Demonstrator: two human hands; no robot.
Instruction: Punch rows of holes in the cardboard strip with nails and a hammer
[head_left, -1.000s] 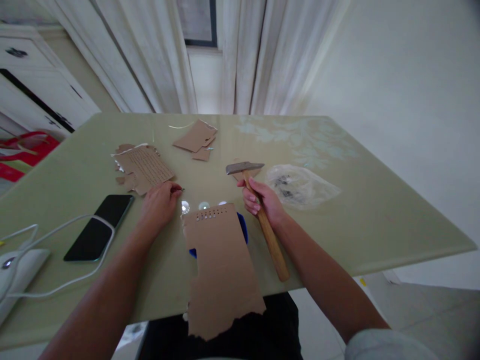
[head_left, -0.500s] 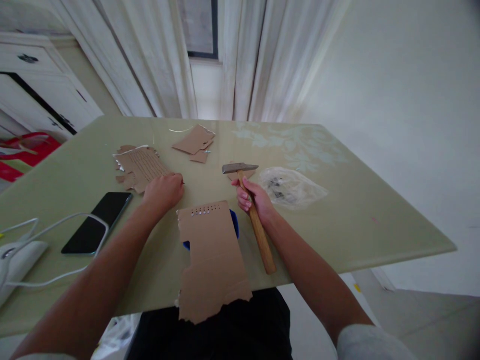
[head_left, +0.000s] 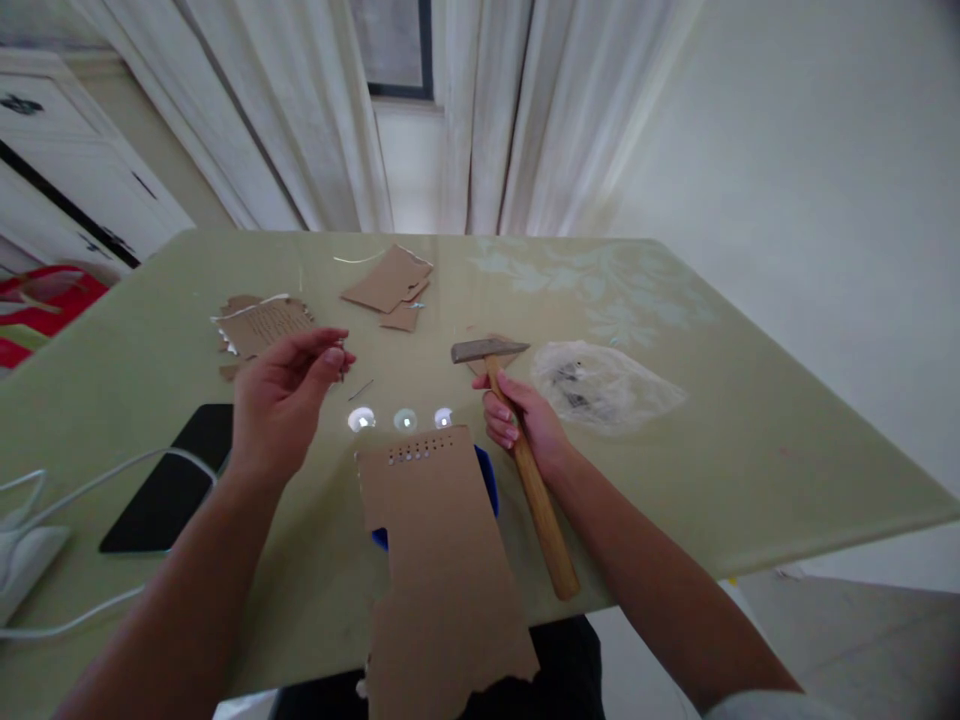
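Note:
My left hand (head_left: 279,405) is raised above the table with thumb and fingers pinched on a thin nail (head_left: 343,368). Another nail (head_left: 361,390) lies loose on the tabletop just right of it. In my right hand (head_left: 531,420) is a hammer (head_left: 544,515) with a wooden handle, its metal head pointing away from me. Between my arms a torn cardboard piece (head_left: 446,570) reaches over the table's near edge, with rows of small holes along its far end. A blue object (head_left: 487,480), mostly hidden, sits under that cardboard.
Beyond my right hand lies a clear plastic bag (head_left: 604,390) with small dark items inside. Cardboard scraps (head_left: 386,280) and a punched cardboard piece (head_left: 262,325) lie farther back. A phone (head_left: 169,485) and white cable (head_left: 82,490) are at left on the green table (head_left: 720,430).
My left hand has lifted off the tabletop and turned, now showing a nail in its pinch. A loose nail shows on the table. The hammer stays in my right hand.

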